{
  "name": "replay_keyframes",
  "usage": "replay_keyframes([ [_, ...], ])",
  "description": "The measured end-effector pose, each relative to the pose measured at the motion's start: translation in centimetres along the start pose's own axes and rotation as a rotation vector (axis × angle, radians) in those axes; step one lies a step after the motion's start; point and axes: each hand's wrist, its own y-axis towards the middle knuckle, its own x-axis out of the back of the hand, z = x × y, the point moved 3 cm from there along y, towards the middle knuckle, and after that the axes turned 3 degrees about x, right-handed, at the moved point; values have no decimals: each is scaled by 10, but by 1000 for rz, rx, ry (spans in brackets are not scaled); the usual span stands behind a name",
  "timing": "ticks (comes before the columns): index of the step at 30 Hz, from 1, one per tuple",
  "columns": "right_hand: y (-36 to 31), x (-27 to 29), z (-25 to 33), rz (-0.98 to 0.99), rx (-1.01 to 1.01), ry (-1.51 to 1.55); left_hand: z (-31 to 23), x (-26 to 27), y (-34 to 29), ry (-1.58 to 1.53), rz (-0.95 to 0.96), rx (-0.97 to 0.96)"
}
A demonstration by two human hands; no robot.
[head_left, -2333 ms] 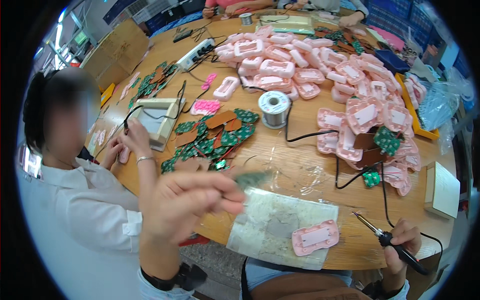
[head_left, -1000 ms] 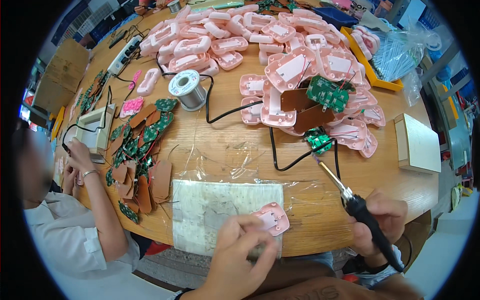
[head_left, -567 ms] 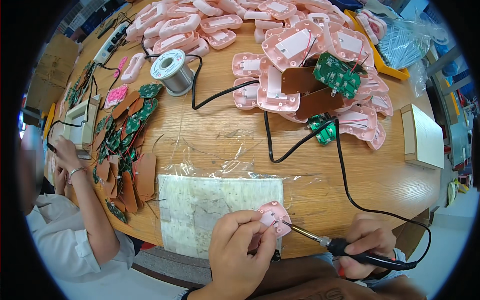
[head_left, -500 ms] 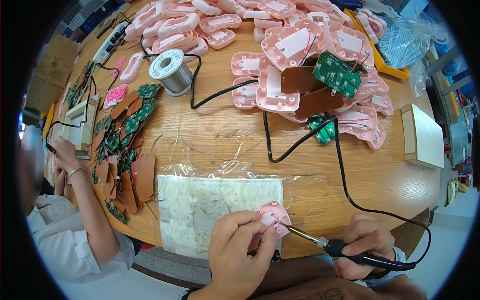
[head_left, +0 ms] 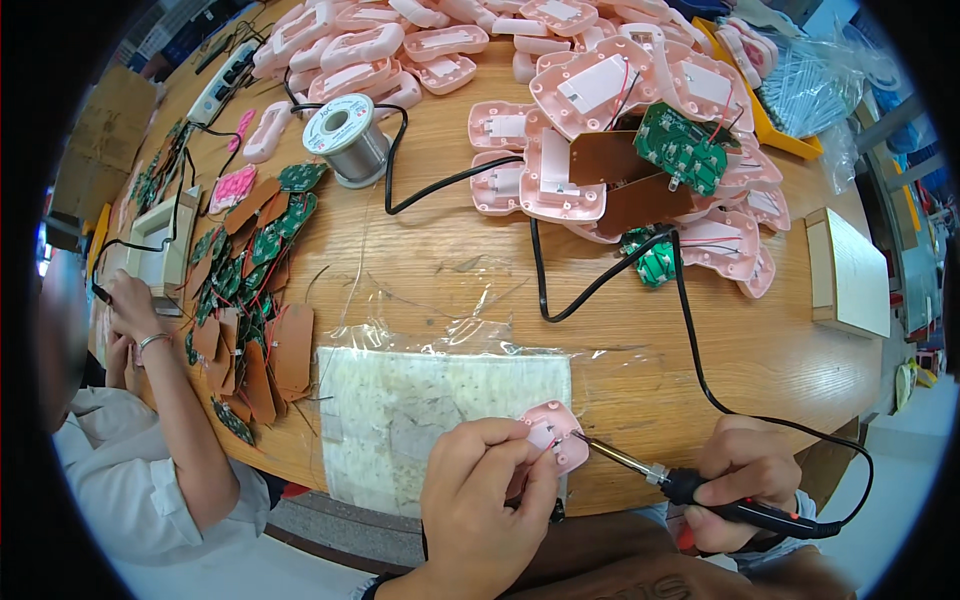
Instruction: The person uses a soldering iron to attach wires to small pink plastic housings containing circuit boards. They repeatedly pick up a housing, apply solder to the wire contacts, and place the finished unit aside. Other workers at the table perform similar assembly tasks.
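Observation:
My left hand (head_left: 487,500) is closed on a small pink plastic shell (head_left: 556,430), held just over the right edge of a worn pale mat (head_left: 400,420). A short red wire shows inside the shell by my fingertips. My right hand (head_left: 745,480) grips a soldering iron (head_left: 690,487) with a black handle. Its metal tip reaches the right side of the shell; whether it touches cannot be told. My left fingers hide the rest of the shell and some dark part under them.
A solder spool (head_left: 350,150) stands behind the mat. Green circuit boards (head_left: 265,240) lie heaped at left, beside a co-worker's arm (head_left: 190,420). Pink shells (head_left: 560,180) pile at the back. The iron's black cord (head_left: 690,330) loops across the table. A wooden box (head_left: 848,270) sits at right.
The iron's tip has shifted right, from the wire near my left fingertips to the shell's right side. My right hand has drawn slightly right with it.

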Motion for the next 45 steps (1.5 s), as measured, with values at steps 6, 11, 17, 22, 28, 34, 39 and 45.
replay_keyframes([
  [6,2,-3,-1,-22,25,-10,-3,-1,5,38,19,18],
  [11,7,-7,-2,-8,23,-7,-5,-1,10,63,43,55],
  [17,11,-8,-7,136,27,10,-7,-2,13,100,40,57],
  [22,7,-2,-9,13,32,19,-7,-3,14,112,29,52],
  [28,0,1,-7,-22,12,58,-8,-2,15,150,74,66],
  [34,-6,7,-2,-56,-10,47,-8,-3,15,170,180,139],
  [39,-14,11,-1,-80,10,52,-8,-3,13,123,149,134],
  [45,-20,14,-2,-115,44,41,-6,-2,12,134,153,32],
])
